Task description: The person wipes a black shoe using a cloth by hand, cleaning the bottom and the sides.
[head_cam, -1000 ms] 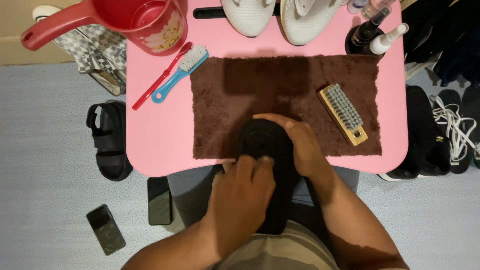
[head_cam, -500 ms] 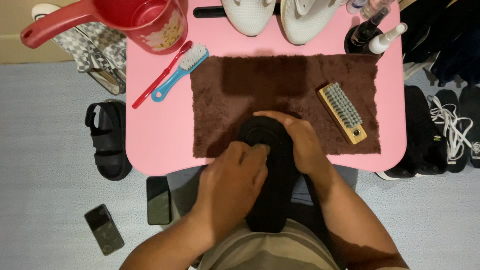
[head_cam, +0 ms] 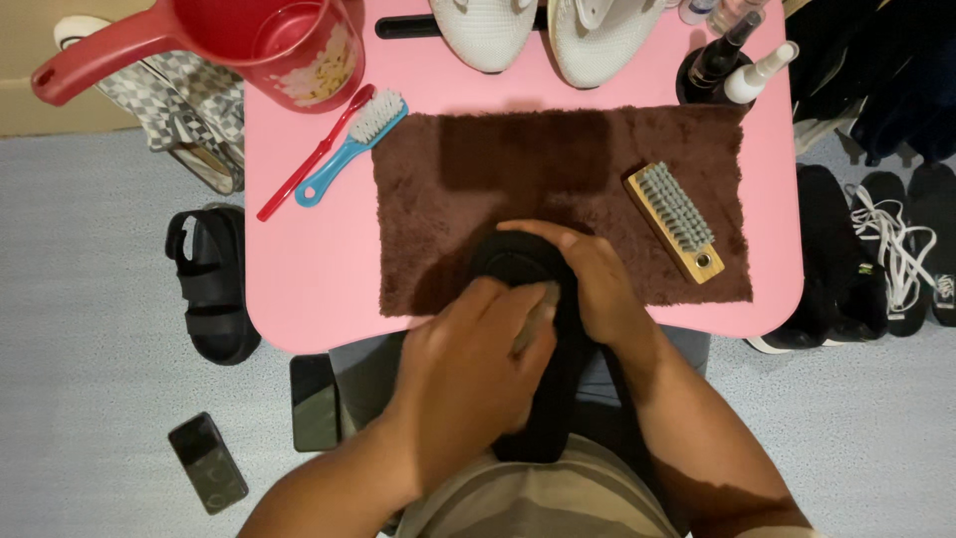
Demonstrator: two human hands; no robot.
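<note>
Head view: black shoe (head_cam: 528, 399) under both hands (steadied).

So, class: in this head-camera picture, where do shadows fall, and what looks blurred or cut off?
Head view: a square dark shadow lies on the brown fluffy cloth. The left hand looks slightly motion-blurred over the black shoe, which the right hand steadies. The white sneakers and red plastic jug are cropped by the top edge.

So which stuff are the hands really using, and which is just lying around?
In use:
left hand, rubbing the shoe
right hand, steadying it
black shoe
brown towel under it

Just lying about:
wooden brush
blue brush
red jug
white shoes
black sandal
two phones
</note>
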